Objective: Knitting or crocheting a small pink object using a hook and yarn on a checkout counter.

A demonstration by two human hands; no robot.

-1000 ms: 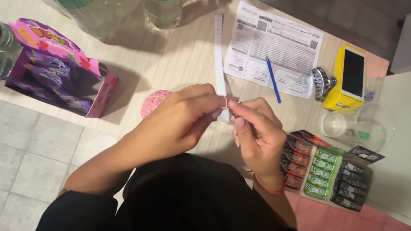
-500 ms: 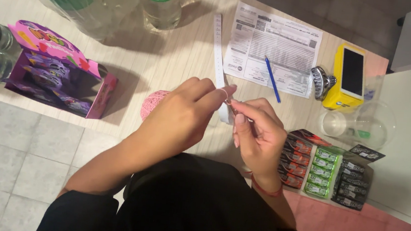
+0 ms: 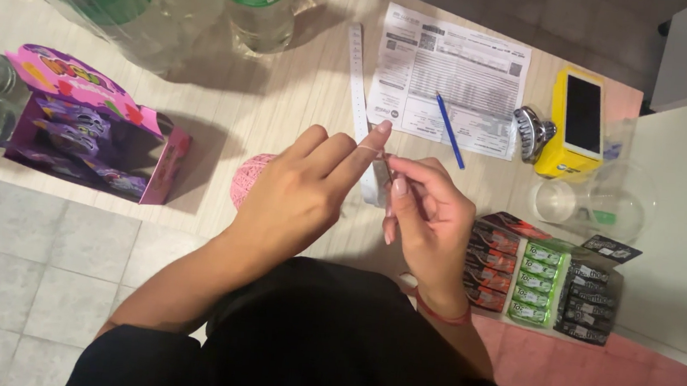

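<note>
My left hand (image 3: 302,198) reaches over the wooden counter with its index finger stretched out, and a thin pink thread (image 3: 370,149) lies across the fingertip. My right hand (image 3: 428,217) pinches the same thread between thumb and forefinger, just right of that fingertip. The two hands almost touch. A pink ball of yarn (image 3: 245,178) lies on the counter, partly hidden under my left hand. A long white strip (image 3: 359,78) runs from the hands toward the back of the counter.
A printed sheet (image 3: 487,65) with a blue pen (image 3: 450,130) lies behind the hands. To the right are a metal hair clip (image 3: 531,133), a yellow-cased device (image 3: 580,123), a clear cup (image 3: 582,207) and a tray of candy packs (image 3: 544,273). A pink-purple box (image 3: 92,125) and clear bottles (image 3: 252,3) stand left.
My left hand has opened from a closed pinch to an extended index finger with the thread over it. The hands have drawn slightly apart, pulling the thread taut.
</note>
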